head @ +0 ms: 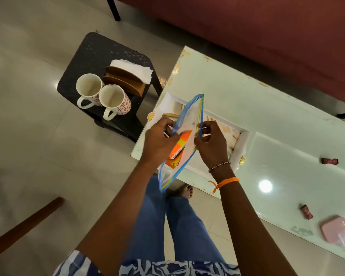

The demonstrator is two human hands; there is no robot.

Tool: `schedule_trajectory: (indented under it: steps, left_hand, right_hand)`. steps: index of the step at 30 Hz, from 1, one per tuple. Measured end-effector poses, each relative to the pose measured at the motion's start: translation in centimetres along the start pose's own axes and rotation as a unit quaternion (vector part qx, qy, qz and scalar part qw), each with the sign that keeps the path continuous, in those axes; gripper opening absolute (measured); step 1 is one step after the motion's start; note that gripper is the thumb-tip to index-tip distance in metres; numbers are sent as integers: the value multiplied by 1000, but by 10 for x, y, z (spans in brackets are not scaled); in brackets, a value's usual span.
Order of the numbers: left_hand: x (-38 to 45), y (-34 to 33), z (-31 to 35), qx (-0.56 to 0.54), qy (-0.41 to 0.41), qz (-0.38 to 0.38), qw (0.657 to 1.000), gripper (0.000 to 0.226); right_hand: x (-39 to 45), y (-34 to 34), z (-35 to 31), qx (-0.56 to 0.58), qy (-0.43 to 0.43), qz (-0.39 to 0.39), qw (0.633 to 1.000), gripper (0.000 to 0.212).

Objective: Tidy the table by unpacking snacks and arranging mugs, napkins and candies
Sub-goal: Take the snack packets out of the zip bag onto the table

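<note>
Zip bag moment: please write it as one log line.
left hand: holds zip bag | right hand: holds bag | inside: orange packets | mugs: on stool

- You can't read the print on the orange packet; the bag and your left hand cover part of it.
- The pink lid is blurred and cut off by the right edge.
- The two candies are too small for you to identify.
- The napkins sit partly hidden behind the holder.
</note>
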State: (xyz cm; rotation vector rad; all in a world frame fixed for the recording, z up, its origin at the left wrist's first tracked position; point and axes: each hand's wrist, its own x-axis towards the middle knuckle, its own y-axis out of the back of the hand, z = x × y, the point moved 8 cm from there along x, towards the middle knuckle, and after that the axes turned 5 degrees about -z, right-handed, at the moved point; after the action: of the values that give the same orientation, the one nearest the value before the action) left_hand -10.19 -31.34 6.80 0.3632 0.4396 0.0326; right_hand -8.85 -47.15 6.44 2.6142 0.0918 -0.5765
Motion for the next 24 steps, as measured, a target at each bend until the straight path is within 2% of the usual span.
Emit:
schedule_trajectory:
  steps: [6,13,19,24]
  left_hand:
    - [-10,67,3,-6,-12,105,994,15]
    - [-40,119,0,-21,-27,189,981,17]
    - [-34,112,-31,-24,21,162,986,15]
    - [-28,103,-34,-49,26,132,990,16]
  right_hand:
    - [-5,17,-33,-25,69,-8,997,32]
    - [-5,19,-58,-104,149,-14,983,31]
    - [6,-15,-41,-190,102,-96,972,32]
    - [7,-20,-52,-178,117,-33,977,23]
